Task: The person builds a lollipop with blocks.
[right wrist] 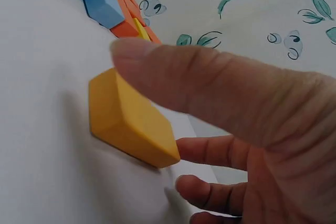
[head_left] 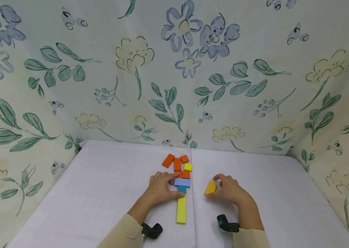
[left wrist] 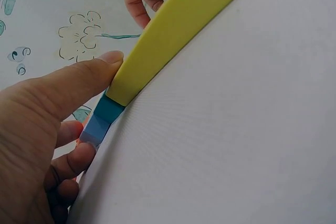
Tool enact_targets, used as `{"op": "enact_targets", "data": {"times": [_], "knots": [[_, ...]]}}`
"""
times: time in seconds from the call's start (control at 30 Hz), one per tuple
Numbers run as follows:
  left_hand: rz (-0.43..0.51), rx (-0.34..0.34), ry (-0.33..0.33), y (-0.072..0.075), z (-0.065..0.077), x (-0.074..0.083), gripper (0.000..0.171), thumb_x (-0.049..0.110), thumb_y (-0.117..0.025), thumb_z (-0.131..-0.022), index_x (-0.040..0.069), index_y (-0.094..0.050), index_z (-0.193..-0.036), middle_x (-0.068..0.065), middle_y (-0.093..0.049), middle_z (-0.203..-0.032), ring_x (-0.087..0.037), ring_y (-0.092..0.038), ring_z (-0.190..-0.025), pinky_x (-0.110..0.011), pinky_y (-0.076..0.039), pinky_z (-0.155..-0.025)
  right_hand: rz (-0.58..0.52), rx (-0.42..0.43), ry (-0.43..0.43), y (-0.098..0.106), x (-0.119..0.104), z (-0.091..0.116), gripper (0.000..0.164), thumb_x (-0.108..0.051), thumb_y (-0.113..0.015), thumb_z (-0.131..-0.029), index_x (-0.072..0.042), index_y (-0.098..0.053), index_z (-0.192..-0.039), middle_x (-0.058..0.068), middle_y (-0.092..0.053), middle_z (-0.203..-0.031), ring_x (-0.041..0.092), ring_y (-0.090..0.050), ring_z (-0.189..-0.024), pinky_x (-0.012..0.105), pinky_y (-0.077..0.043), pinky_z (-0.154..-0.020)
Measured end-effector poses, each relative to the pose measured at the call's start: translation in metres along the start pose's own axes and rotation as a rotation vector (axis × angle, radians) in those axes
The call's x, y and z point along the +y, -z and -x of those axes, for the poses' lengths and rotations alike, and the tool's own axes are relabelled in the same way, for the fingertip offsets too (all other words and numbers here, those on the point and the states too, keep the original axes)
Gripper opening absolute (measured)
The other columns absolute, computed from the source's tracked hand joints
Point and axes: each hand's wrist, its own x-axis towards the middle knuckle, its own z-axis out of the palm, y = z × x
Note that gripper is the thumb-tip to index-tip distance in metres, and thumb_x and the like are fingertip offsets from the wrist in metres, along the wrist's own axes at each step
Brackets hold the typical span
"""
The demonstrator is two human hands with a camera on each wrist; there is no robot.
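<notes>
Toy blocks lie in an upright figure on the white table. A long yellow-green block [head_left: 181,210] forms its lower end, with a teal block [head_left: 182,189], a light blue block [head_left: 182,183] and orange blocks above. My left hand [head_left: 161,187] rests along the figure's left side, its thumb at the top of the long block and its index fingertip on a small orange block [head_left: 186,175]. To the right, my right hand [head_left: 228,189] pinches a dark yellow block [right wrist: 139,121] between thumb and index finger, one at each end, close to the tabletop.
At the top of the figure are several orange blocks [head_left: 177,164] and a small bright yellow block [head_left: 188,167]. A fold line runs down the white tablecloth [head_left: 106,199] just right of them. Floral fabric [head_left: 168,96] hangs behind and at both sides.
</notes>
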Motion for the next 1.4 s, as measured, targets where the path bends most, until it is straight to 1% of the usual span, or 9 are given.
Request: {"op": "enact_targets", "data": {"times": [0.1,0.2,0.37,0.6,0.73,0.9,1.03,1.2,1.4], "knots": [[0.003,0.004,0.001,0.001,0.000,-0.001,0.086,0.070,-0.079,-0.072,0.027,-0.059,-0.144,0.009,-0.051,-0.086,-0.015,-0.043,-0.096,-0.045,-0.032,-0.091,-0.001,-0.060,-0.014,0.004,0.001,0.002,0.081,-0.045,-0.094,-0.065,-0.015,-0.056,-0.131,0.012,-0.059,-0.114,0.029,-0.051,-0.100,0.045,-0.051,-0.078],[0.007,0.010,0.001,0.002,0.000,-0.001,0.086,0.070,-0.079,-0.072,0.027,-0.059,-0.144,0.009,-0.051,-0.086,-0.015,-0.043,-0.096,-0.045,-0.032,-0.091,-0.010,-0.079,-0.022,0.004,0.002,0.002,0.078,-0.040,-0.094,-0.066,-0.015,-0.055,-0.129,0.011,-0.060,-0.114,0.028,-0.052,-0.097,0.043,-0.051,-0.077],[0.007,0.016,0.003,0.004,0.000,-0.001,0.087,0.069,-0.080,-0.072,0.027,-0.059,-0.145,0.009,-0.051,-0.086,-0.015,-0.043,-0.095,-0.044,-0.031,-0.089,-0.015,-0.062,-0.013,0.001,0.000,-0.001,0.071,-0.033,-0.093,-0.069,-0.012,-0.056,-0.125,0.011,-0.061,-0.109,0.027,-0.053,-0.093,0.041,-0.050,-0.075],[-0.001,0.014,0.012,0.005,0.001,0.000,0.086,0.069,-0.080,-0.072,0.027,-0.059,-0.145,0.009,-0.051,-0.086,-0.015,-0.043,-0.095,-0.043,-0.031,-0.088,-0.057,-0.044,0.038,-0.003,-0.001,-0.006,0.064,-0.030,-0.092,-0.072,-0.016,-0.059,-0.126,0.008,-0.059,-0.107,0.024,-0.053,-0.092,0.038,-0.047,-0.074],[-0.004,0.012,0.019,0.006,0.002,0.000,0.086,0.068,-0.080,-0.072,0.028,-0.059,-0.145,0.008,-0.051,-0.086,-0.016,-0.043,-0.096,-0.043,-0.031,-0.088,-0.087,-0.024,0.067,-0.008,-0.006,-0.009,0.060,-0.027,-0.089,-0.074,-0.017,-0.062,-0.127,0.004,-0.060,-0.105,0.022,-0.054,-0.090,0.037,-0.049,-0.077],[-0.007,0.011,0.009,0.007,0.002,0.000,0.086,0.068,-0.080,-0.073,0.028,-0.058,-0.145,0.008,-0.052,-0.086,-0.016,-0.043,-0.096,-0.044,-0.032,-0.089,-0.106,0.031,0.106,-0.015,-0.014,-0.013,0.061,-0.024,-0.085,-0.081,-0.015,-0.061,-0.136,0.002,-0.063,-0.109,0.022,-0.055,-0.097,0.043,-0.053,-0.089],[0.006,0.005,0.011,0.006,0.001,0.000,0.086,0.069,-0.080,-0.073,0.029,-0.058,-0.146,0.008,-0.052,-0.086,-0.016,-0.043,-0.096,-0.044,-0.032,-0.088,-0.107,0.055,0.144,-0.021,-0.019,-0.018,0.062,-0.025,-0.081,-0.086,-0.014,-0.057,-0.142,0.002,-0.064,-0.114,0.024,-0.054,-0.105,0.050,-0.051,-0.100],[0.013,-0.005,0.008,0.003,0.001,0.001,0.086,0.070,-0.079,-0.073,0.028,-0.058,-0.146,0.008,-0.052,-0.086,-0.016,-0.043,-0.096,-0.044,-0.031,-0.088,-0.081,0.053,0.170,-0.026,-0.023,-0.026,0.064,-0.031,-0.079,-0.089,-0.019,-0.055,-0.147,0.000,-0.062,-0.113,0.023,-0.051,-0.107,0.050,-0.050,-0.099],[-0.003,-0.012,0.011,0.002,0.002,0.003,0.086,0.069,-0.079,-0.073,0.028,-0.058,-0.145,0.009,-0.052,-0.086,-0.016,-0.043,-0.095,-0.043,-0.032,-0.086,-0.072,0.046,0.156,-0.029,-0.023,-0.038,0.068,-0.032,-0.077,-0.091,-0.022,-0.049,-0.152,0.000,-0.062,-0.114,0.022,-0.052,-0.105,0.051,-0.052,-0.098]]}}
